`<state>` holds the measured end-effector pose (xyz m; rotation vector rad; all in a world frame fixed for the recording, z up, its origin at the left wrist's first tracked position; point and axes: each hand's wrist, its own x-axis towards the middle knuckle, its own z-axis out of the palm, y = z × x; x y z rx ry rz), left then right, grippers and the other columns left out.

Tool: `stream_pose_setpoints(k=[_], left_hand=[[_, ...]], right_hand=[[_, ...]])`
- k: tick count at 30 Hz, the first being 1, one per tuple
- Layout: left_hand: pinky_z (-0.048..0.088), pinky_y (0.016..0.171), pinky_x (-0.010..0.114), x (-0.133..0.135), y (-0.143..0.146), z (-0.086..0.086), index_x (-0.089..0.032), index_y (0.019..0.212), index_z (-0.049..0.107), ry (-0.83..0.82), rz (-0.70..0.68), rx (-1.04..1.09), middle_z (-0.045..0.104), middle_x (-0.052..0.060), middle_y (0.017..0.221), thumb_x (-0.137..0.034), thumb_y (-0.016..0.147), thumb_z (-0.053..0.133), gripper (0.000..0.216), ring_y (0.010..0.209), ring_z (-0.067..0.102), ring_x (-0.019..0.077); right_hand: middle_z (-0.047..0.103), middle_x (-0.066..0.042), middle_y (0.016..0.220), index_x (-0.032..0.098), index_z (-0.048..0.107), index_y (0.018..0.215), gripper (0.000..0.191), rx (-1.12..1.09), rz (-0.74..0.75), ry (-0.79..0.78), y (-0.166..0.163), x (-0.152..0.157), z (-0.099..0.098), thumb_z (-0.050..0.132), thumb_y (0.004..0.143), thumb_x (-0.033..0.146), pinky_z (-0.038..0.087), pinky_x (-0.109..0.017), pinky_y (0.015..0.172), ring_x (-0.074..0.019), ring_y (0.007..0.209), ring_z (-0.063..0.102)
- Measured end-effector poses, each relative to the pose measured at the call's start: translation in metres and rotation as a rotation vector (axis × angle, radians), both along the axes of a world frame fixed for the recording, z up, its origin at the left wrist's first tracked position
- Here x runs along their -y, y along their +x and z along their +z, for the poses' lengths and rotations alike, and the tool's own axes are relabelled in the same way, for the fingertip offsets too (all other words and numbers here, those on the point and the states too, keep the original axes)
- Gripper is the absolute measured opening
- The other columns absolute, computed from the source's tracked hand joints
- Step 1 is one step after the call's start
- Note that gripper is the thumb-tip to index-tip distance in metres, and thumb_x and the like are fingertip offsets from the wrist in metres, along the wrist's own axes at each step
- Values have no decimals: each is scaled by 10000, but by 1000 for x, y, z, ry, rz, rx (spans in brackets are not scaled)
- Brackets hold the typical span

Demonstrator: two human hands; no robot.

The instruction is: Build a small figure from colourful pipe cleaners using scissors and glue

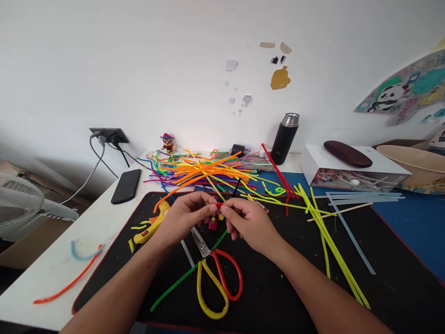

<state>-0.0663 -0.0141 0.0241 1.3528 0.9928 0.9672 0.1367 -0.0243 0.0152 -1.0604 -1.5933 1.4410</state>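
Observation:
My left hand (pixel 187 214) and my right hand (pixel 248 221) meet over the black mat (pixel 278 287), fingertips pinched together on a small red pipe-cleaner piece (pixel 219 205). A black pipe cleaner (pixel 237 186) sticks up behind the fingers. Just below the hands lies a small red and yellow object (pixel 213 223). Scissors (pixel 215 273) with one red and one yellow handle lie open-handled under my wrists, across a green pipe cleaner (pixel 181 278). A yellow glue gun (pixel 151 227) lies left of my left hand.
A heap of coloured pipe cleaners (pixel 205 169) fills the back of the table. Yellow-green stems (pixel 330 241) and clear glue sticks (pixel 351 236) lie at right. A phone (pixel 126 185), a black flask (pixel 285 138), a white box (pixel 347 169) and a fan (pixel 24 204) stand around.

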Motion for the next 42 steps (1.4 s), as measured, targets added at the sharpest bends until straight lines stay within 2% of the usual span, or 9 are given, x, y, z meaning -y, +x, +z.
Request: stream_pose_setpoints(k=[13,19,24,30,36,42], left_hand=[[441,562,223,0,-2,-1,-167,820,700,87,89,-175,629,-4,709,-494,847,801,344,588,528,106],[405,531,219,0,-5,-2,-162,818,695,11,62,-126,604,-10,669,-512,832,815,370,557,491,100],[392,546,208,0,-3,-4,-159,835,711,59,115,-128,603,-14,682,-495,843,822,355,581,485,91],[376,514,206,-3,-5,-8,-162,834,708,-53,97,3,606,-16,664,-511,804,859,381,545,481,85],[379,508,211,-2,-5,-6,-168,832,699,-32,107,-34,607,-18,669,-523,794,856,390,539,477,88],[395,523,213,0,-2,0,-171,809,682,13,96,-116,589,-24,670,-518,813,823,375,546,484,91]], right_hand=[[613,48,626,199,709,987,238,62,-5,4,0,-2,-2,575,1015,395,416,-208,458,-95,448,560],[594,52,568,203,697,921,233,102,10,8,2,0,5,556,1020,360,410,-207,461,-97,429,547],[590,54,563,201,695,905,243,106,18,27,2,-1,6,549,1024,354,412,-210,464,-96,421,546],[596,56,560,199,718,932,240,116,30,39,2,-1,4,558,1025,352,419,-210,467,-96,420,554],[598,56,569,204,709,920,241,110,31,32,2,-1,3,561,1027,360,421,-210,471,-93,422,553],[651,29,694,198,694,965,226,82,49,25,1,-3,-2,569,1025,377,447,-217,486,-94,470,594]])
